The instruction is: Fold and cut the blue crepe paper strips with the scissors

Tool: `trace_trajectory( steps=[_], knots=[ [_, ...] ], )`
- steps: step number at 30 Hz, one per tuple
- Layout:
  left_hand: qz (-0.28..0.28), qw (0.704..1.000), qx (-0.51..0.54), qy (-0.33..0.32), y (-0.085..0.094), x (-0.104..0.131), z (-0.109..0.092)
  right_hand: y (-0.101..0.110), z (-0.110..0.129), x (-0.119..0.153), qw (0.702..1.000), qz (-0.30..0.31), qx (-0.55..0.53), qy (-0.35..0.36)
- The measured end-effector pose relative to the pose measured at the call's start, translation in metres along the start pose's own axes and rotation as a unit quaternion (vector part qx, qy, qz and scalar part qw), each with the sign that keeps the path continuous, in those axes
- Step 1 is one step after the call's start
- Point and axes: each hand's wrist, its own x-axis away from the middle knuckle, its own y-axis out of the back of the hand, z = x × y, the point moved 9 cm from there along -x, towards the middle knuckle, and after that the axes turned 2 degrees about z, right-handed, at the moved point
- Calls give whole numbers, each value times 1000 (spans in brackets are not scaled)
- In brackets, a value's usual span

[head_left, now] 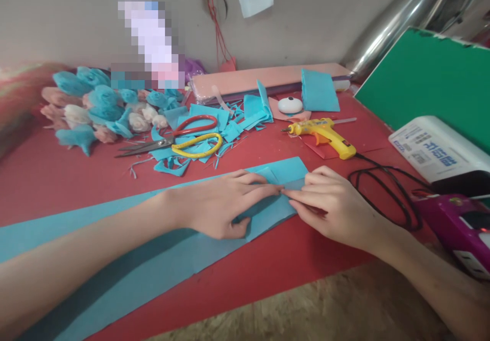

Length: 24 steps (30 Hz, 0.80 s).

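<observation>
A long strip of blue crepe paper (pixel 153 259) runs from the lower left to the middle of the table, its right end folded over in layers. My left hand (pixel 225 203) lies across the folded end, fingers stretched out on the paper and thumb bent beneath. At the strip's right edge my right hand (pixel 331 203) is closed, its fingertips pinching the paper and nearly meeting my left index finger. Beyond my hands lie scissors (pixel 184 139) with red and yellow handles. A yellow glue gun (pixel 323 134) rests on its side, glue stick in its back.
Blue, pink and white paper flowers (pixel 103 106) are piled at the back left. Blue paper scraps (pixel 233 126) surround the scissors. A black cord (pixel 394 177) coils right, near a purple box (pixel 455 228), a white package (pixel 440 147) and a green board (pixel 432 80).
</observation>
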Motion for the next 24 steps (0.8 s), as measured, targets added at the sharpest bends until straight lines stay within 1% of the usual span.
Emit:
trace_trajectory(
  steps=[4, 8, 12, 16, 18, 21, 24],
  knots=[
    [-14, 999, 41, 14, 1, 1, 6, -1, 0, 0, 1000, 13, 7, 8],
    [-5, 999, 52, 17, -1, 0, 7, -1, 1, -1, 1000, 11, 18, 9],
    [2, 999, 30, 16, -2, 0, 5, -2, 5, 1, 999, 27, 29, 25],
    [10, 1000, 9, 22, -3, -1, 6, -3, 5, 4, 997, 74, 18, 28],
    [18, 1000, -2, 12, -4, -1, 5, -1, 4, 5, 995, 90, 14, 28],
    [30, 999, -28, -18, -7, 0, 0, 2, 2, 5, 996, 81, 15, 33],
    [36, 998, -55, -25, -10, 1, -2, 0, -1, 4, 997, 71, 19, 33]
  ],
)
